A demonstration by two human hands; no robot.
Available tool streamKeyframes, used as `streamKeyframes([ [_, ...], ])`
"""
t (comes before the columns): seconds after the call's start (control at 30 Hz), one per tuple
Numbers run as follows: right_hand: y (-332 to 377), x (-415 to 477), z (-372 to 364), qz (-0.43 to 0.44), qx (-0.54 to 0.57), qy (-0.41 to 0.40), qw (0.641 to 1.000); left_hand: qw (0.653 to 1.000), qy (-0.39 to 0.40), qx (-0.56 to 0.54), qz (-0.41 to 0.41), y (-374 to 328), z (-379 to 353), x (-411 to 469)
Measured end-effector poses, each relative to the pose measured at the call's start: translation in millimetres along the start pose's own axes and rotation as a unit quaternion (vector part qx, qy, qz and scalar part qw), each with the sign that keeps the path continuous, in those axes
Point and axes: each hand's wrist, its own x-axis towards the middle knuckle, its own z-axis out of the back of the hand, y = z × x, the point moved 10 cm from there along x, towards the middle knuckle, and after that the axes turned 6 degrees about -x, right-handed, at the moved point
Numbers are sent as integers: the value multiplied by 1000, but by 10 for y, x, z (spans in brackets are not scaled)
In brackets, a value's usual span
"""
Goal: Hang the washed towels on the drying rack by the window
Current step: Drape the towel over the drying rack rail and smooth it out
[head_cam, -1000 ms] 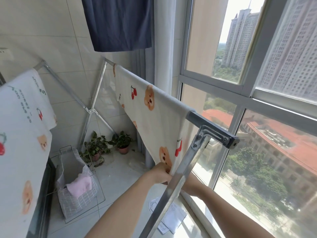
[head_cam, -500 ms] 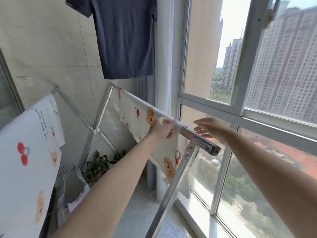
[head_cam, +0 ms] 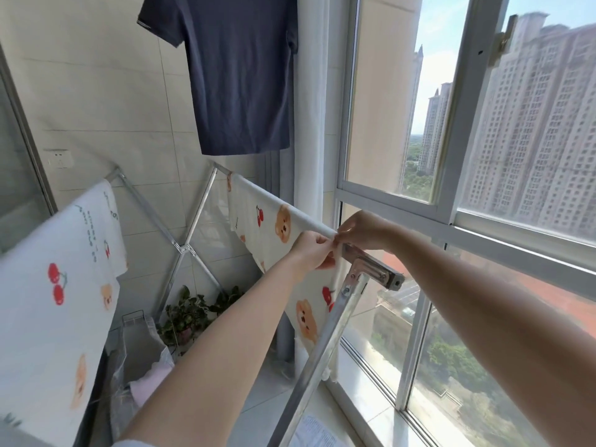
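Observation:
A cream towel with bears and cherries [head_cam: 274, 233] hangs over the window-side bar of the metal drying rack [head_cam: 371, 272]. My left hand [head_cam: 312, 250] pinches the towel's near top edge at the bar. My right hand [head_cam: 364, 230] reaches over the bar from the window side and pinches the same edge, fingertips almost touching the left hand. A second towel of the same print [head_cam: 58, 285] is draped over the rack's left bar. A wire basket [head_cam: 129, 359] on the floor holds a pink cloth [head_cam: 148, 382].
A dark navy T-shirt [head_cam: 238, 72] hangs overhead against the tiled wall. Potted plants [head_cam: 190, 314] stand on the floor in the corner. The window frame [head_cam: 400, 201] runs close along the right. Papers [head_cam: 316, 433] lie on the floor near the rack's leg.
Both hands rose from the towel's lower hem to the top bar. The right hand, open half a second ago, has closed on the towel's edge beside the left hand.

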Motion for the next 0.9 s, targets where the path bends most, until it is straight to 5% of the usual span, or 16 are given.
streamKeyframes([
  [0.17, 71, 6, 4, 27, -38, -18, 999, 999, 42, -11, 28, 172, -43, -84],
  [0.4, 113, 157, 9, 22, -62, -27, 997, 1000, 1, 12, 25, 336, 187, -23],
  [0.6, 80, 285, -192, -31, -103, 125, 986, 996, -65, 35, 54, 554, 645, 246],
  [0.77, 89, 433, -227, -90, -158, 287, 940, 994, -74, 64, 52, 580, 1011, 781],
  [0.9, 427, 1060, -119, -70, -158, 227, 958, 991, -94, 74, 55, 656, 1392, 1332],
])
